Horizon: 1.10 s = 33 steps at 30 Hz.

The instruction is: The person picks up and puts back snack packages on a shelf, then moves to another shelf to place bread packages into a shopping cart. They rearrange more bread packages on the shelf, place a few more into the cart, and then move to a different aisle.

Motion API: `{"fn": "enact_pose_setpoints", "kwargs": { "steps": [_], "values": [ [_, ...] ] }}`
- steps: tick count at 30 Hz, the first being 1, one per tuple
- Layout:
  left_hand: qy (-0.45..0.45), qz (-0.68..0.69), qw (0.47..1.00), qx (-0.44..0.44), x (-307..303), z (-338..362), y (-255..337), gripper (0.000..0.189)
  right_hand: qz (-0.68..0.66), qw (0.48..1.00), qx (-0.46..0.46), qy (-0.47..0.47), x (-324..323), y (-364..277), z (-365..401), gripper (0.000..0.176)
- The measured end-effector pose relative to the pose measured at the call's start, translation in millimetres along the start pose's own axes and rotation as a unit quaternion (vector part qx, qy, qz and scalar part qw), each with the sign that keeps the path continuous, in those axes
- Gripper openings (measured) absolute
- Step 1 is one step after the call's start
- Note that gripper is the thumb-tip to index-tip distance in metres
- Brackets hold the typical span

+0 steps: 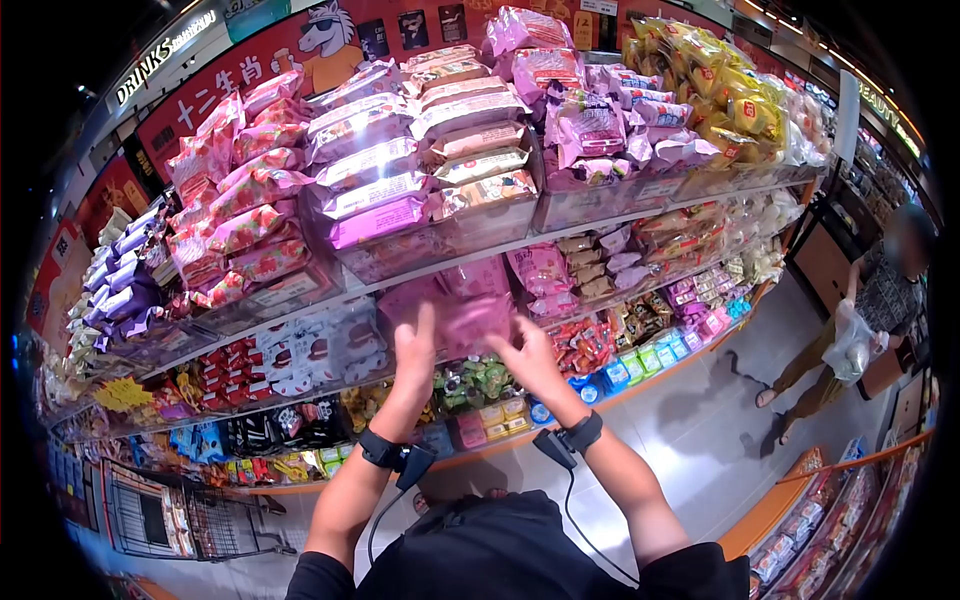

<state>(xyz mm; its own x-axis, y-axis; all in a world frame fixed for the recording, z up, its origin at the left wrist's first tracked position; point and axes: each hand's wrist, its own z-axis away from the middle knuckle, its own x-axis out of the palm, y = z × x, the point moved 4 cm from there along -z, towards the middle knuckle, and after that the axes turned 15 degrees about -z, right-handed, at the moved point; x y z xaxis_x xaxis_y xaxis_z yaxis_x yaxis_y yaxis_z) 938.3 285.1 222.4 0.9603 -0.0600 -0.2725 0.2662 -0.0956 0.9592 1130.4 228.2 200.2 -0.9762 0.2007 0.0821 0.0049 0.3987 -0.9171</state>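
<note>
Both hands are in front of the middle shelf, around a pink snack bag (474,322) that is smeared by motion. My left hand (415,345) grips its left side, thumb up, the other fingers partly hidden. At the lower right edge, my right hand (528,358) holds it between thumb and fingers. Right behind are more pink packs (478,272) on the shelf. Each wrist wears a black strap with a small device and a cable.
Above stand clear bins of wrapped cakes (375,155) and yellow bags (715,85). Green-wrapped sweets (475,383) lie below the hands. A shopping cart (185,512) stands at lower left. A person (880,300) with a plastic bag is on the right, near another shelf (820,520).
</note>
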Motion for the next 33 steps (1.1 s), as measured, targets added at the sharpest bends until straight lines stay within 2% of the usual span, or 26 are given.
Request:
{"fn": "enact_pose_setpoints", "kwargs": {
  "steps": [1, 2, 4, 5, 7, 8, 12, 14, 18, 20, 23, 24, 26, 27, 29, 32, 33],
  "values": [
    [-0.011, -0.049, 0.999, -0.014, 1, 1, 6, 0.033, -0.027, 0.999, 0.025, 0.009, -3, -13, -8, 0.028],
    [0.035, 0.032, 0.991, 0.123, 8, 2, 15, 0.030, -0.020, 1.000, 0.010, 0.020, -6, -15, -17, 0.027],
    [0.019, 0.013, 0.981, 0.191, 11, 0, 28, 0.031, 0.031, 0.998, -0.053, 0.022, -11, -28, -32, 0.030],
    [0.011, 0.005, 0.975, 0.224, 13, 0, 33, 0.032, 0.074, 0.996, -0.043, 0.012, -11, -33, -38, 0.032],
    [0.015, -0.090, 0.962, 0.259, 11, -8, 31, 0.030, 0.160, 0.987, -0.026, -0.006, -8, -40, -51, 0.036],
    [0.019, -0.137, 0.951, 0.276, 10, -12, 31, 0.030, 0.160, 0.985, -0.053, -0.029, -5, -29, -58, 0.035],
    [-0.011, -0.191, 0.962, 0.193, 14, -19, 41, 0.026, 0.259, 0.964, -0.058, -0.025, 4, 3, -78, 0.028],
    [0.027, -0.263, 0.944, 0.196, 14, -22, 47, 0.030, 0.335, 0.941, -0.045, -0.024, 7, 8, -89, 0.027],
    [0.096, -0.338, 0.910, 0.222, 12, -28, 47, 0.036, 0.448, 0.879, -0.157, -0.038, 8, 16, -99, 0.030],
    [0.072, -0.372, 0.897, 0.227, 12, -28, 52, 0.038, 0.494, 0.844, -0.204, -0.049, 6, 10, -102, 0.033],
    [0.068, -0.427, 0.857, 0.280, 18, -38, 40, 0.040, 0.531, 0.833, -0.139, -0.070, 4, 16, -101, 0.035],
    [0.072, -0.444, 0.839, 0.305, 21, -38, 38, 0.041, 0.534, 0.830, -0.132, -0.091, 3, 17, -99, 0.036],
    [0.095, -0.429, 0.840, 0.319, 26, -35, 34, 0.040, 0.542, 0.822, -0.120, -0.127, -3, 16, -99, 0.037],
    [0.106, -0.423, 0.838, 0.328, 28, -33, 35, 0.040, 0.533, 0.829, -0.127, -0.117, -6, 13, -98, 0.036],
    [0.073, -0.403, 0.830, 0.379, 22, -14, 50, 0.041, 0.511, 0.843, -0.139, -0.098, -6, 7, -91, 0.036],
    [0.036, -0.436, 0.782, 0.444, 25, -3, 49, 0.044, 0.364, 0.910, -0.192, -0.054, -17, -26, -72, 0.030],
    [0.025, -0.457, 0.760, 0.461, 26, -1, 45, 0.045, 0.365, 0.909, -0.194, -0.056, -19, -32, -65, 0.029]
  ]
}}
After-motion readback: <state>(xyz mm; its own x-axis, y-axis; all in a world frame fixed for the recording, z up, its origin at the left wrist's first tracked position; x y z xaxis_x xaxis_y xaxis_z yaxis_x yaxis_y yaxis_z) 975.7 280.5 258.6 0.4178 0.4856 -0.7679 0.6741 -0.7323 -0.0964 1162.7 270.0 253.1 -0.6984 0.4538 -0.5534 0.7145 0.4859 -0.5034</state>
